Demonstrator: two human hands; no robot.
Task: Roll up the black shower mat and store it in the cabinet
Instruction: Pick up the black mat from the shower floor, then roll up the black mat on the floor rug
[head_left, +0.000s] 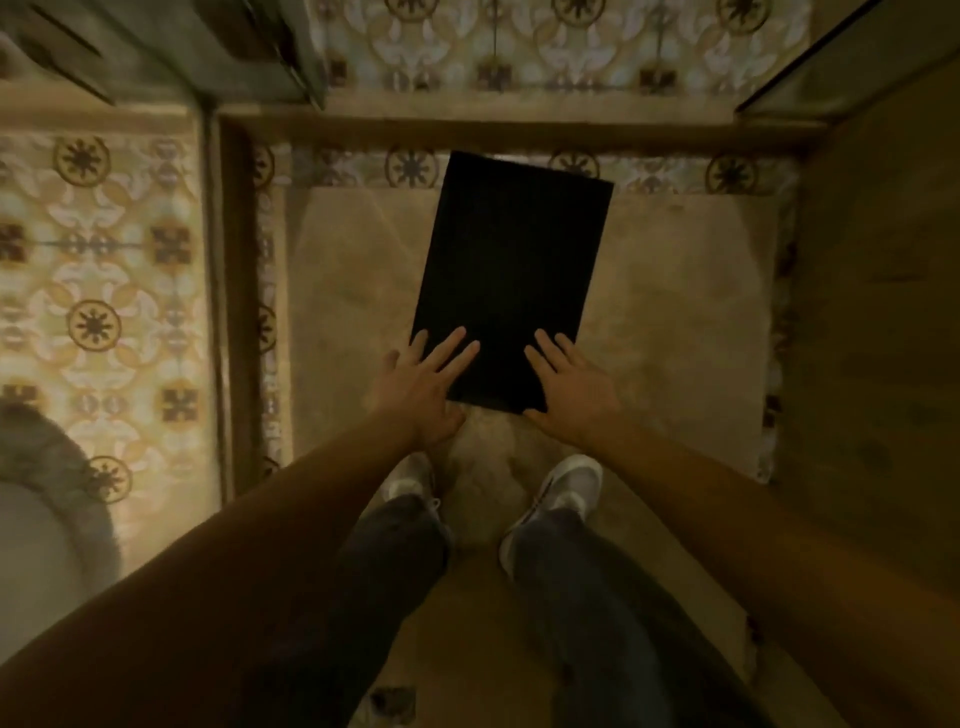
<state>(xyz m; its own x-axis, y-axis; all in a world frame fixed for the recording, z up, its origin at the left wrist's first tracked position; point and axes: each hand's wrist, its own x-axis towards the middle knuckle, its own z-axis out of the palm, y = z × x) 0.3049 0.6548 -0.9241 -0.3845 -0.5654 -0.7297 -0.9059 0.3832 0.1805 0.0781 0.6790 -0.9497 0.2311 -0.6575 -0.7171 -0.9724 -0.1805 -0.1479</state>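
Note:
The black shower mat (511, 270) is a flat dark rectangle on the beige shower floor, tilted slightly with its far end toward the patterned wall. My left hand (423, 384) rests on its near left corner, fingers spread over the top and thumb at the near edge. On the near right corner lies my right hand (569, 384), fingers spread flat and thumb along the near edge. The mat lies unrolled. No cabinet is in view.
My two white shoes (566, 486) stand just behind the mat. A raised kerb (234, 291) borders the shower floor on the left, with patterned tiles (98, 270) beyond it. A white rounded fixture (36, 561) sits at lower left. Glass panels stand at the top corners.

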